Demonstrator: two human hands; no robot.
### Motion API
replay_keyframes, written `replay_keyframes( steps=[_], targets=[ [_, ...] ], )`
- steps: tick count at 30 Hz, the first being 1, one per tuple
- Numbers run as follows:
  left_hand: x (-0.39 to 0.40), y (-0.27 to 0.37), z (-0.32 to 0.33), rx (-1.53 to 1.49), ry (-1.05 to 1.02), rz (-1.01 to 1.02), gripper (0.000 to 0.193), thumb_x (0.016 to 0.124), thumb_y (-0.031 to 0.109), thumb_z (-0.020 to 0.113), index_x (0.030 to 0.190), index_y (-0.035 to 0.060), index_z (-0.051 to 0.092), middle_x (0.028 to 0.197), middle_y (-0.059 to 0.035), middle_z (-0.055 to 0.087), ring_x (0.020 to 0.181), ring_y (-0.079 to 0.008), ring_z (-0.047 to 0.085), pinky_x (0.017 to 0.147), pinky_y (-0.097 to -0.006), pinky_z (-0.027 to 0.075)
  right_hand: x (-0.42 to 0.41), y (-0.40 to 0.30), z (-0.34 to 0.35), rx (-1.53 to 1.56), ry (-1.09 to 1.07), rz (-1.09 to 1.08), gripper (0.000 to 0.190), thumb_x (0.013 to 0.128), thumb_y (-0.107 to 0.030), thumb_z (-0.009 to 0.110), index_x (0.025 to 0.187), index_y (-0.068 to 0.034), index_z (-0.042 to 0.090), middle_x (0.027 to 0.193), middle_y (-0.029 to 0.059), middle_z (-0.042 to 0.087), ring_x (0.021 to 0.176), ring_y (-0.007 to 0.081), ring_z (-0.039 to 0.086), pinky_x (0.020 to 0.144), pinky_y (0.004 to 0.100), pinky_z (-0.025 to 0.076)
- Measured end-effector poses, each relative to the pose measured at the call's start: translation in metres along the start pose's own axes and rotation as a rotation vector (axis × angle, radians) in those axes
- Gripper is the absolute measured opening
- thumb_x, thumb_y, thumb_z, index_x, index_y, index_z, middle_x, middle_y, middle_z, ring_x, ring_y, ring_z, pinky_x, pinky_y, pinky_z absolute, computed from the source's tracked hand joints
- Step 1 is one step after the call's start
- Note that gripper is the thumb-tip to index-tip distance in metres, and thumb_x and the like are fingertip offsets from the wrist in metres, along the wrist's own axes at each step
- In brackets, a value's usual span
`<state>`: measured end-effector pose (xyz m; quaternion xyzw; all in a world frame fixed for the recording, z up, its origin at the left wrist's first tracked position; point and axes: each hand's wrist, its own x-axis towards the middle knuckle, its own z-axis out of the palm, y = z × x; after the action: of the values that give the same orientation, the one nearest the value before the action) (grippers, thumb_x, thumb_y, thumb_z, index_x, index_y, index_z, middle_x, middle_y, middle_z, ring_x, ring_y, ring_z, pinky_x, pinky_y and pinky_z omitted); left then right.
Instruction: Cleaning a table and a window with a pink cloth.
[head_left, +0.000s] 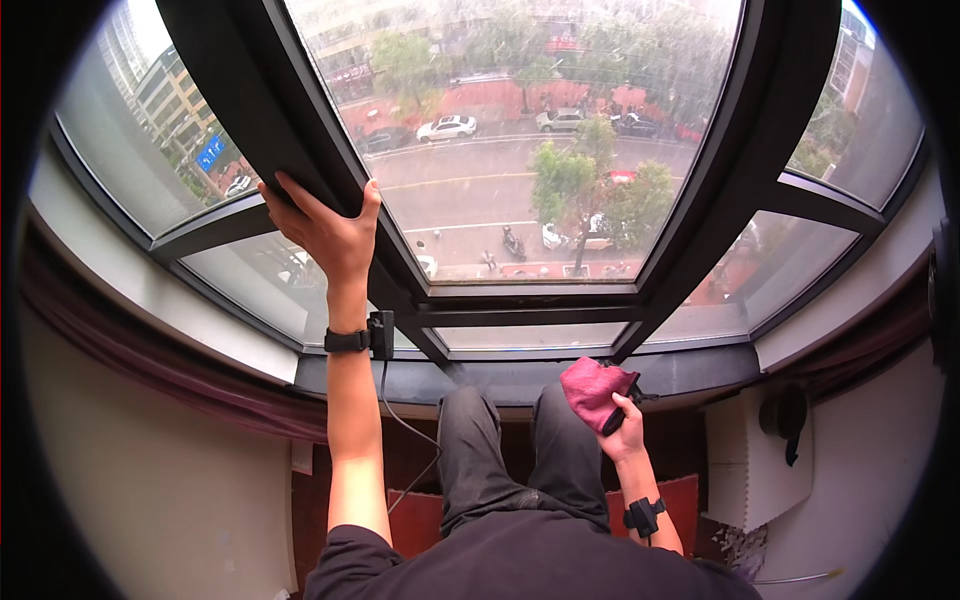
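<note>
My left hand (322, 232) reaches up to the dark window frame (300, 150). Its fingers wrap over the upright post, and the thumb lies along the edge beside the large glass pane (457, 180). In front of my right knee, my right hand (628, 431) grips a pink cloth (592, 394) with dark edging. The cloth is bunched up and hangs just above the dark windowsill (690, 369). Some black material shows behind it, but I cannot tell what it is. Streaks and specks mark the large pane.
Both wrists wear black strapped devices; a cable (409, 424) runs from the left one. Purple curtains (187, 375) are gathered at both sides. A white box-like stand (750, 465) with a dark pot-like object (784, 411) stands at right. Beyond the glass lies a street with parked cars (448, 128).
</note>
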<state>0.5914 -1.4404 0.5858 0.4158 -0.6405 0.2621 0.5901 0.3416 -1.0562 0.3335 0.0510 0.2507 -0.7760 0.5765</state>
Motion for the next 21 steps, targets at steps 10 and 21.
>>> replay_keyframes(
  steps=[10,21],
  targets=[
    [0.002,-0.004,-0.002,0.107,0.006,0.012,0.118,0.076,0.056,0.079,0.16,-0.0015,0.02,0.154,-0.0376,0.023,0.141,-0.0511,0.029,0.11,-0.0626,0.027,0.002,0.016,0.017,-0.042,-0.035,0.059,0.042,0.095,-0.011,0.059,0.137,-0.007,0.057,0.137,0.0108,0.062,0.131,0.0293,0.058,0.117,0.05,0.042],
    [0.005,-0.002,0.0,0.123,-0.036,0.037,0.119,0.079,0.059,0.076,0.159,-0.0052,0.015,0.153,-0.0439,0.02,0.137,-0.0543,0.03,0.109,-0.0651,0.025,0.034,-0.132,0.16,-0.262,-0.48,-0.543,0.051,0.107,-0.029,0.052,0.152,-0.008,0.043,0.153,0.0102,0.051,0.143,0.0289,0.047,0.122,0.0502,0.035]
  ],
)
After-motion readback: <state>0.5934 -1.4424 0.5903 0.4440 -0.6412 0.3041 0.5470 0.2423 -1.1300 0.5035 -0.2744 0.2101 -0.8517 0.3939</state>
